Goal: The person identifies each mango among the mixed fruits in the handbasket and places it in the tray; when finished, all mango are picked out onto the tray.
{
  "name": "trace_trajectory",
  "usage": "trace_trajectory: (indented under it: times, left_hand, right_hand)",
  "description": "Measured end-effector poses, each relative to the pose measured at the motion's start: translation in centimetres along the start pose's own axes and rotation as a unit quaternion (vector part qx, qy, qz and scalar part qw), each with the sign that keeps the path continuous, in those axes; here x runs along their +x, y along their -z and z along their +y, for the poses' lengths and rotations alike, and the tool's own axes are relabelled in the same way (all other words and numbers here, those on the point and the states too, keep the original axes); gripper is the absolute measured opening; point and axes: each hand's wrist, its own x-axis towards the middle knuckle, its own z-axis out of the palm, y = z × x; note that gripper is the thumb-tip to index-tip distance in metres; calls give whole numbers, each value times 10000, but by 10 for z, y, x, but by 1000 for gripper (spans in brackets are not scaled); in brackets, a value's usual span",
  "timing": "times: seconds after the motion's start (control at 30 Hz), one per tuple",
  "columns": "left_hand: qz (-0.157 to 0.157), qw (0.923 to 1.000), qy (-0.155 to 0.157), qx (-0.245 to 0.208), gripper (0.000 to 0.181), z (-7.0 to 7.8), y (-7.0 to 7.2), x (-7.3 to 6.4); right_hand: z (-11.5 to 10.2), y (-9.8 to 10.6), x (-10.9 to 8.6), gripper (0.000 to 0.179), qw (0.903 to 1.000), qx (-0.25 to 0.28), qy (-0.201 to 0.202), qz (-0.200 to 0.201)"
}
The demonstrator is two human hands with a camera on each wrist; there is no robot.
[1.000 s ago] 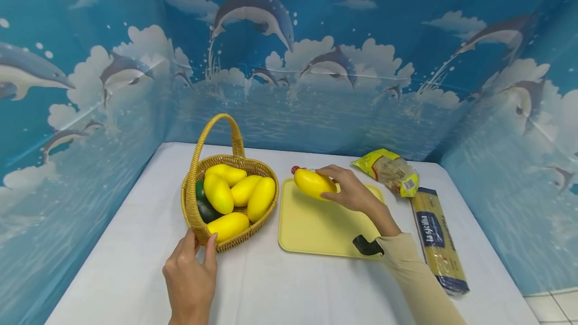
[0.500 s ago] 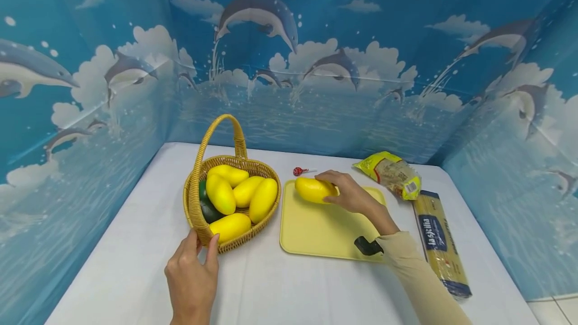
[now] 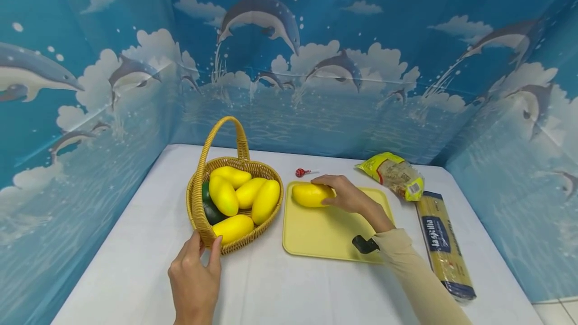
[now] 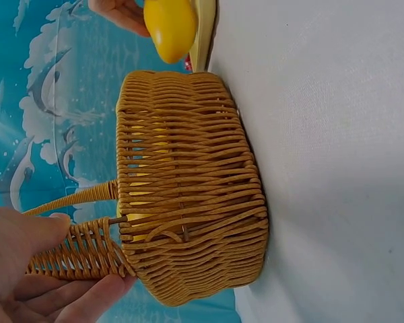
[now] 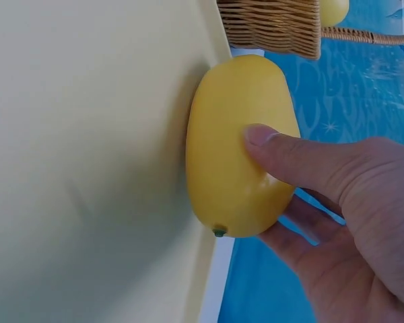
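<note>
Lowered over the tray [image 3: 316, 232] near centre frame, the mango [image 3: 308, 195] is gripped by the right hand [image 3: 346, 195]. Lower left, the left hand [image 3: 196, 276] grips the basket [image 4: 188, 188].

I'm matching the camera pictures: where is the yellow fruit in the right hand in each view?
Head: fruit, just right of and below centre.
Left wrist: fruit, top edge, left of centre, cut off.
Right wrist: fruit, just right of centre.
Shared landmark: the basket.
</note>
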Motion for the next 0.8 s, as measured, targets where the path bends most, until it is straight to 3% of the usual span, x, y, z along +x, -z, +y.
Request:
trace_trajectory:
  times: [0.8]
  left_hand:
    - [81,9999,-140,-62,43,-1,-1,-1]
  right_hand:
    - [3,-3,4,54,9993,21,-386,-6]
